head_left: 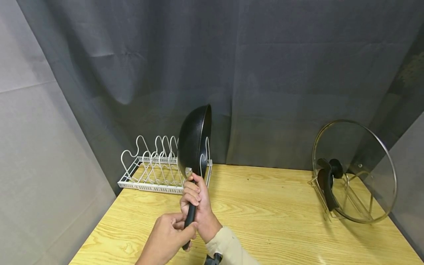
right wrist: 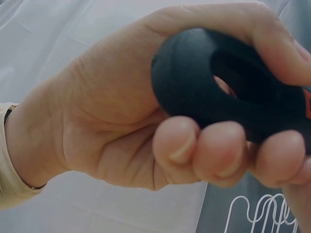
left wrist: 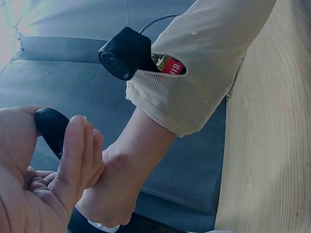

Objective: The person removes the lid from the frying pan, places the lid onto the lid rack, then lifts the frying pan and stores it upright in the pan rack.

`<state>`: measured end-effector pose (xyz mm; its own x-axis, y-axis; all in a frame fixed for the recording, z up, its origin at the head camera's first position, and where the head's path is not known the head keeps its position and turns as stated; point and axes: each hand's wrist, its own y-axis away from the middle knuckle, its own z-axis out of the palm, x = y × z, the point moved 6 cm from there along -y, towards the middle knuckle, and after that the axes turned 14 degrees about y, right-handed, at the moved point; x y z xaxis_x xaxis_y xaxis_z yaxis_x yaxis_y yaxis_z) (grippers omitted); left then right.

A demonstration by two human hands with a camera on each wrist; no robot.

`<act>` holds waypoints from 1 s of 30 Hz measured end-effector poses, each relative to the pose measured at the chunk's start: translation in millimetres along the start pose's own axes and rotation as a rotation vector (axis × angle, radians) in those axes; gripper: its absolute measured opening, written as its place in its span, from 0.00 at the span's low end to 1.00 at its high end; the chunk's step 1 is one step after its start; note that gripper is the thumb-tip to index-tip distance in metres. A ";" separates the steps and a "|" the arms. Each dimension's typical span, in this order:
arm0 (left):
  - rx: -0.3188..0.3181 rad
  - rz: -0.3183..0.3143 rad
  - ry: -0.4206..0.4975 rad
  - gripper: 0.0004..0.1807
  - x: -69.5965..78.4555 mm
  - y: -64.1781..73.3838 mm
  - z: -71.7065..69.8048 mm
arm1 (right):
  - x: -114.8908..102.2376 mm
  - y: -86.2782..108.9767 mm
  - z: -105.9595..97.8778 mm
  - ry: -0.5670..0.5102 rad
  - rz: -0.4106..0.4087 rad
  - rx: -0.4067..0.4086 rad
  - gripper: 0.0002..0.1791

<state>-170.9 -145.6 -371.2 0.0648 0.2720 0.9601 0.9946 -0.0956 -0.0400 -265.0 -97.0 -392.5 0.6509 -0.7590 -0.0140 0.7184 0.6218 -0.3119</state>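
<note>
A black wok (head_left: 192, 141) stands on its edge at the right end of a white wire rack (head_left: 149, 187), its rounded base facing left. Its long black handle (head_left: 190, 217) points toward me. My right hand (head_left: 198, 206) grips the handle close to the wok, and the right wrist view shows its fingers curled round the handle (right wrist: 180, 73), which has a hole in its end. Lower down, my left hand (head_left: 169, 235) holds the handle's end between thumb and fingers. In the left wrist view that black end (left wrist: 51, 128) shows between them.
At the right of the wooden table (head_left: 258, 217), a glass lid (head_left: 356, 169) with a metal rim leans upright in a wire stand (head_left: 322, 200). Black handled pieces (head_left: 328, 180) stand beside it. A dark grey curtain (head_left: 281, 92) hangs behind the table.
</note>
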 end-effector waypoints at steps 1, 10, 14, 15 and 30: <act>0.000 0.001 0.004 0.14 -0.5 0.0 0.4 | -0.2 0.2 -0.6 0.001 0.000 0.002 0.10; 0.006 0.022 0.009 0.13 -3.0 -1.0 2.5 | -1.4 1.4 -3.7 0.007 0.005 0.028 0.09; 0.009 0.016 0.016 0.13 -4.7 -0.8 2.8 | -2.1 1.8 -6.3 0.011 0.005 0.042 0.09; 0.008 0.013 0.018 0.13 -5.3 -0.7 2.9 | -2.1 1.9 -7.1 0.010 0.007 0.045 0.09; -0.017 0.005 0.095 0.13 -17.1 -3.1 5.4 | -3.4 3.5 -19.4 0.018 0.004 0.091 0.09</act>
<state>-174.7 -144.8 -389.0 0.0609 0.1792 0.9819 0.9927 -0.1136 -0.0408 -269.5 -96.0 -412.0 0.6496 -0.7596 -0.0327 0.7359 0.6390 -0.2240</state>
